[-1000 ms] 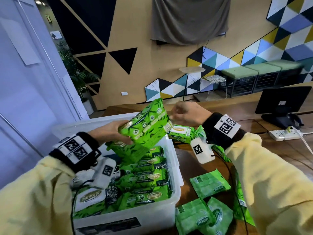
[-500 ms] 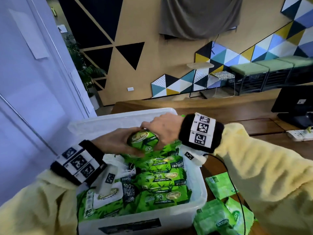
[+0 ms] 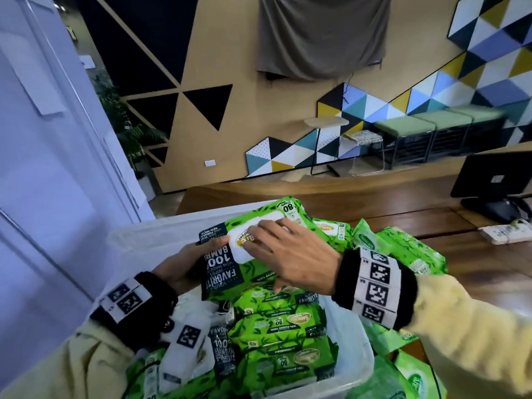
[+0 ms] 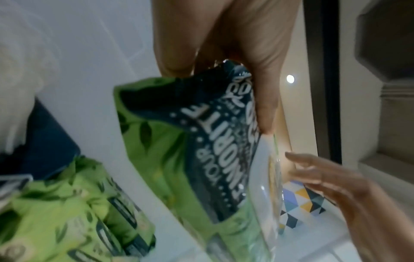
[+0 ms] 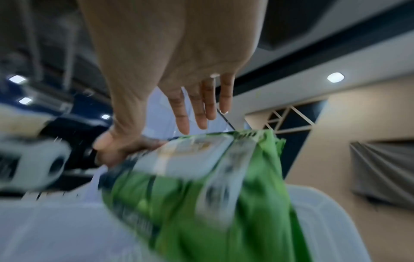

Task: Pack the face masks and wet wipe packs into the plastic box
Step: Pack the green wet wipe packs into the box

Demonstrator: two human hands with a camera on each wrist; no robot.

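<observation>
A clear plastic box (image 3: 357,367) stands in front of me with several green wet wipe packs (image 3: 282,332) stacked on edge in its right half. My left hand (image 3: 184,263) grips the left edge of a large green wipe pack (image 3: 221,272), thumb on top, and holds it tilted over the back of the box. My right hand (image 3: 288,254) lies on the pack's white lid with its fingers straight and spread. The left wrist view shows the left thumb (image 4: 257,88) pinching the dark label end of the pack (image 4: 201,159). In the right wrist view the right hand's fingers (image 5: 197,106) are straight above the pack (image 5: 201,195).
More green wipe packs (image 3: 408,249) lie on the wooden table right of the box. Flat pale green packets (image 3: 414,381) sit at the bottom right. A black monitor (image 3: 495,180) and a white power strip (image 3: 506,231) stand at the far right. A blue wall runs along the left.
The pack held end-on low in the box half a second ago now faces up, tilted. My right hand has flattened onto its lid.
</observation>
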